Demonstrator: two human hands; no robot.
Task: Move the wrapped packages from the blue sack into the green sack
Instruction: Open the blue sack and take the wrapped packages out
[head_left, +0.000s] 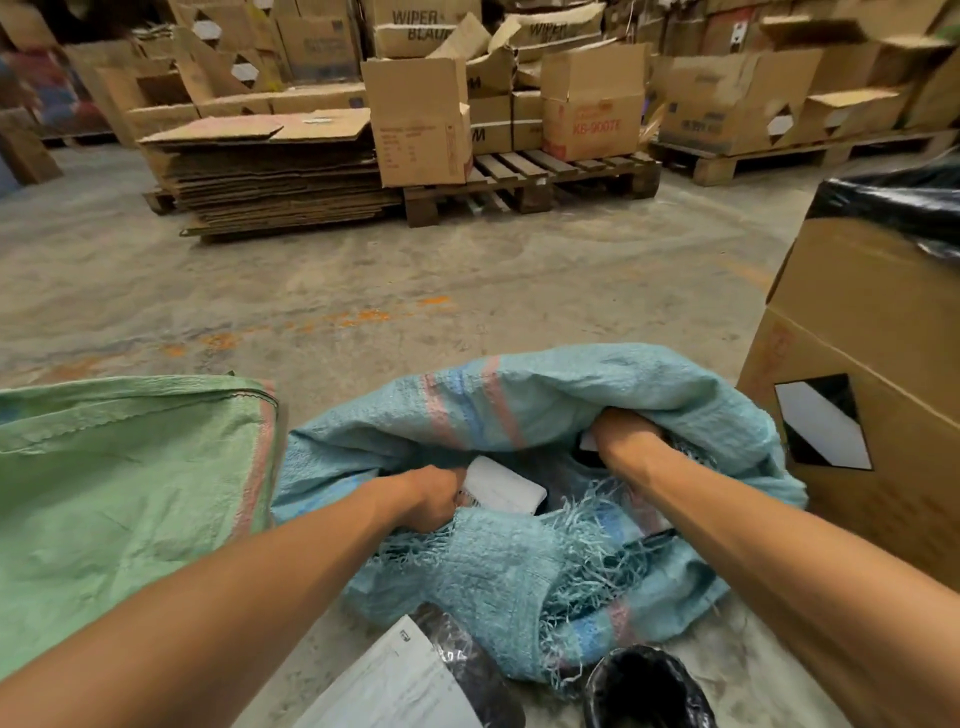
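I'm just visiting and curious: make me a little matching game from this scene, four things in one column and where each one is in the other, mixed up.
Things:
1. green sack
2. left hand
3. right hand
4. large cardboard box

Places:
A. deep in the blue sack's mouth, on the far right side
B. on the floor, right of the blue sack
C. lying left of the blue sack
D. at the near left of the blue sack's mouth, holding a white wrapped package

Pairs: 1-C, 2-D, 3-A, 4-B

Both hands inside blue sack (519, 410); left hand (431, 499) grips white package (504, 486).
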